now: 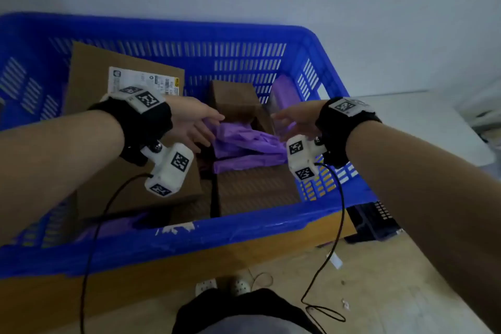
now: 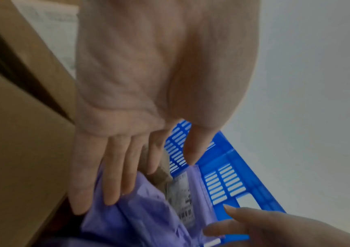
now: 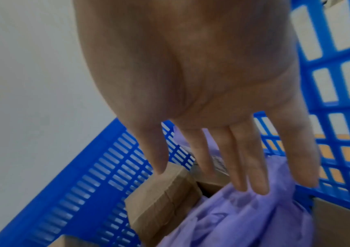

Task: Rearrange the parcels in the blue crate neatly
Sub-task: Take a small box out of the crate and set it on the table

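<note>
A blue slatted crate (image 1: pixel 189 236) holds cardboard boxes and purple plastic parcels. A crumpled purple bag parcel (image 1: pixel 244 144) lies in the middle, in front of a small upright cardboard box (image 1: pixel 233 100). My left hand (image 1: pixel 200 127) reaches in from the left with straight fingers (image 2: pixel 114 175) at the bag's (image 2: pixel 140 217) left edge. My right hand (image 1: pixel 287 122) comes from the right, its fingers (image 3: pixel 254 175) spread and straight just over the bag (image 3: pixel 243 217). Neither hand grips anything. Whether the fingers touch the bag is unclear.
A large labelled cardboard box (image 1: pixel 89 76) leans at the crate's back left. A flat box (image 1: pixel 257 190) lies under the bag, and another purple parcel (image 1: pixel 284 92) stands in the far right corner. The crate rests on a wooden surface (image 1: pixel 244 255); cables hang from both wrists.
</note>
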Demonstrator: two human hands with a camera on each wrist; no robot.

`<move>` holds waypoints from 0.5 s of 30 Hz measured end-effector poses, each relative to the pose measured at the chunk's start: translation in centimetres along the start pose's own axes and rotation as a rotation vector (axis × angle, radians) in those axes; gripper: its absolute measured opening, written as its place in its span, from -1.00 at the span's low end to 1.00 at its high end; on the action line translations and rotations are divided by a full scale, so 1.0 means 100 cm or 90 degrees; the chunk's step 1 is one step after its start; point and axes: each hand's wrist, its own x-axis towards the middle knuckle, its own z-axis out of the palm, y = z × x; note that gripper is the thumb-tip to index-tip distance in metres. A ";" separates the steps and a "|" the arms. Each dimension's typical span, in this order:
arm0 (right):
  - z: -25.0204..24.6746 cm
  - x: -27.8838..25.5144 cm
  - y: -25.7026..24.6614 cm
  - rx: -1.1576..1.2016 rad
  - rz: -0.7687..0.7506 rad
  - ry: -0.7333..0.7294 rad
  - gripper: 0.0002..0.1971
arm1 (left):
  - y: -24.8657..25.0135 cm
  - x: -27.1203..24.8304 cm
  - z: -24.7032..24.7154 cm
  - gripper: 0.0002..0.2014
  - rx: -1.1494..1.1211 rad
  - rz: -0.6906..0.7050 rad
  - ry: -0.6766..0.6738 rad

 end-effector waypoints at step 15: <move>0.001 0.018 0.045 -0.064 0.188 -0.058 -0.83 | -0.037 0.045 0.048 -0.31 -0.125 -0.270 -0.134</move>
